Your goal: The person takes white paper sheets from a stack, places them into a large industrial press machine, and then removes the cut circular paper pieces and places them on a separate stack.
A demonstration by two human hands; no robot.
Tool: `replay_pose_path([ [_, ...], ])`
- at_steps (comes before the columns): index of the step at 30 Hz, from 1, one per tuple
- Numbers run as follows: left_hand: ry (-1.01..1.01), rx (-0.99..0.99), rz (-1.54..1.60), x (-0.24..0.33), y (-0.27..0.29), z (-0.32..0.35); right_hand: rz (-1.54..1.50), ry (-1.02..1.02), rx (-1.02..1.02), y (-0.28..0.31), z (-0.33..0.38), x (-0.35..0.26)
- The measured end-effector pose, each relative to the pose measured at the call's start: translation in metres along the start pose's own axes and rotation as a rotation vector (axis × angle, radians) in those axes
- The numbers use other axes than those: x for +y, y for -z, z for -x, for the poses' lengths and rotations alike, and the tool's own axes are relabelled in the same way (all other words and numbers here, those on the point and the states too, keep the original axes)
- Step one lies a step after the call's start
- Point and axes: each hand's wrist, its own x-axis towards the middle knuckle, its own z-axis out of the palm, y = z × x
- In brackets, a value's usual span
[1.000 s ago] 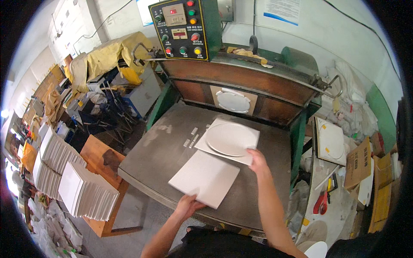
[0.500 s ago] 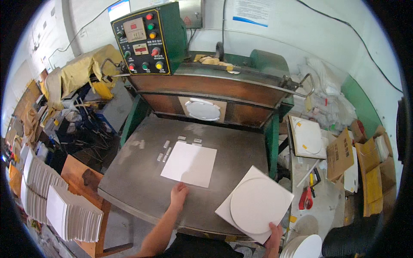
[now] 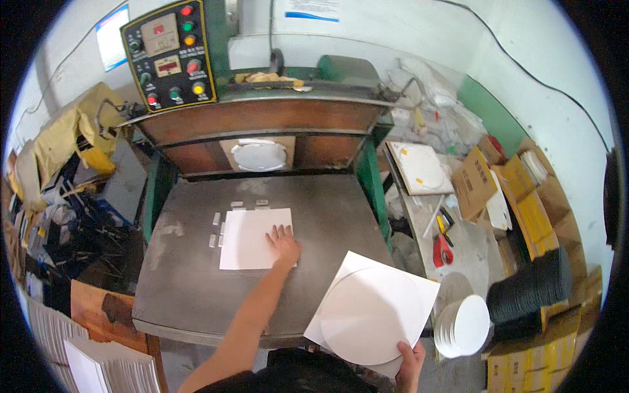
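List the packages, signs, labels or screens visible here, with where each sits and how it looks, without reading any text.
Control panel: top left on the green press, black with yellow border, coloured round buttons, two small readouts.
Wall notice: top centre, white sheet with a blue band.
Wall screen or sheet: far left of the panel, pale with blue edge; cannot tell which.
Cardboard boxes: right side, brown, flaps open, dark print.
Lower box: bottom right, brown.

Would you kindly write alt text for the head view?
A left hand presses a white square sheet onto a grey press table, while the right hand holds a sheet with a cut disc at the table's edge.
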Motion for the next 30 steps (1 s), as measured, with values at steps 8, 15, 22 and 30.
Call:
replay_pose_path([
  [8,-0.139,-0.665,1.27,0.041,0.098,0.107,-0.118,-0.19,0.145,0.043,0.016,0.038],
  [15,-0.024,-1.219,1.149,0.083,0.163,0.217,-0.262,-0.212,0.106,0.081,0.02,0.058],
  [22,-0.259,-1.205,1.174,0.199,0.053,0.263,0.154,-0.079,0.418,0.279,0.113,0.062],
  [30,-0.105,-1.447,1.449,0.437,-0.049,0.339,1.134,-0.29,1.18,0.424,0.226,0.014],
])
